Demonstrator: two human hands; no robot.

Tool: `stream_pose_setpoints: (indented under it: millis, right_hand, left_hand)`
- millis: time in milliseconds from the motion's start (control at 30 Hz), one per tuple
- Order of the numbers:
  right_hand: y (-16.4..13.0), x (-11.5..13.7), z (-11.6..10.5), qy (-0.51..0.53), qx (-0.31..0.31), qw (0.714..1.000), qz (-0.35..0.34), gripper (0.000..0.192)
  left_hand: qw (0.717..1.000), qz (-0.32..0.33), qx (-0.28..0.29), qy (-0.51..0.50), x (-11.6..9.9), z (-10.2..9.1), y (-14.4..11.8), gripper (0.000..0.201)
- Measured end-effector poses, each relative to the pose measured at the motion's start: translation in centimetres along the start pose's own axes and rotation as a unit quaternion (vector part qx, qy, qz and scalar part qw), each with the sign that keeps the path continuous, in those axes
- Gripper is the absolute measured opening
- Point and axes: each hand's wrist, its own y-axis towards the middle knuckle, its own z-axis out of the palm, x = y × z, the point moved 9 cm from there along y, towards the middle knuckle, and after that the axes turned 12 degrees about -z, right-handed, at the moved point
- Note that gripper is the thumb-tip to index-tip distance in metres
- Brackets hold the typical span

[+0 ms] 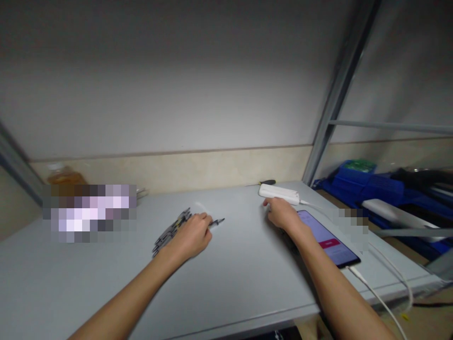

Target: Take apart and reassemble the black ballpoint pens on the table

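Note:
My left hand (194, 230) has its fingers curled around a slim dark pen (218, 222), whose end sticks out to the right. Beneath and left of that hand lies a slanted row of several similar dark pens (166, 237), partly covered by the hand. My right hand (282, 213) is low over the table, its fingers bent downward just in front of a white power bank (279, 192); what they hold, if anything, is hidden. Dark slim items (289, 242) show partly under my right wrist. Beside the right forearm lies a lit phone (334, 241).
A white cable (364, 278) runs from the phone over the front edge of the grey table (226, 283). Behind the power bank rests a screwdriver (268, 182). At left stands a bottle of amber liquid (65, 175) by a blurred-out patch. Blue bins (368, 186) sit beyond the right metal frame.

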Motion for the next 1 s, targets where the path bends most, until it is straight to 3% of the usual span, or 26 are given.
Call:
stream_pose_setpoints:
  millis: [100,167,233,267,367,500,633,767,933,1000]
  right_hand:
    - [0.0,1.1,-0.7,0.006,-0.033,0.999,-0.033,0.033]
    - [0.1,3.0,-0.9,0.056,-0.055,0.992,-0.1,0.028]
    - [-0.3,5.7,-1.0,0.148,-0.068,0.967,-0.197,0.025]
    - [-0.5,7.0,-0.7,0.199,-0.054,0.948,-0.242,0.026]
    - [-1.2,9.3,0.6,0.299,0.026,0.909,-0.29,0.033]
    - [-1.8,10.1,1.5,0.354,0.099,0.887,-0.278,0.041]
    - [-1.5,9.6,1.1,0.44,0.101,0.859,-0.241,0.037]
    - [-1.3,8.8,1.3,0.503,0.107,0.835,-0.195,0.039]
    - [-2.1,9.0,2.4,0.547,0.187,0.8,-0.158,0.049]
    - [-2.3,9.2,2.3,0.551,0.193,0.795,-0.167,0.047]
  left_hand:
    - [0.998,0.046,-0.019,-0.048,-0.6,0.2,-0.1,0.023]
    - [0.993,0.079,-0.034,-0.085,-1.2,0.1,-0.3,0.025]
    - [0.987,0.11,-0.039,-0.115,-2.0,-0.1,-0.7,0.027]
    - [0.983,0.126,-0.041,-0.129,-2.4,-0.3,-1.0,0.028]
    - [0.972,0.171,-0.061,-0.149,-3.5,-1.2,-1.6,0.03]
    - [0.967,0.201,-0.125,-0.096,-4.0,-2.1,-2.1,0.029]
    - [0.97,0.156,-0.185,-0.012,-3.0,-2.8,-1.5,0.026]
    - [0.972,0.134,-0.192,0.034,-1.9,-3.1,-0.8,0.027]
    - [0.961,0.159,-0.214,0.077,-2.2,-3.3,-1.2,0.03]
    - [0.959,0.159,-0.22,0.084,-2.2,-3.3,-1.3,0.031]
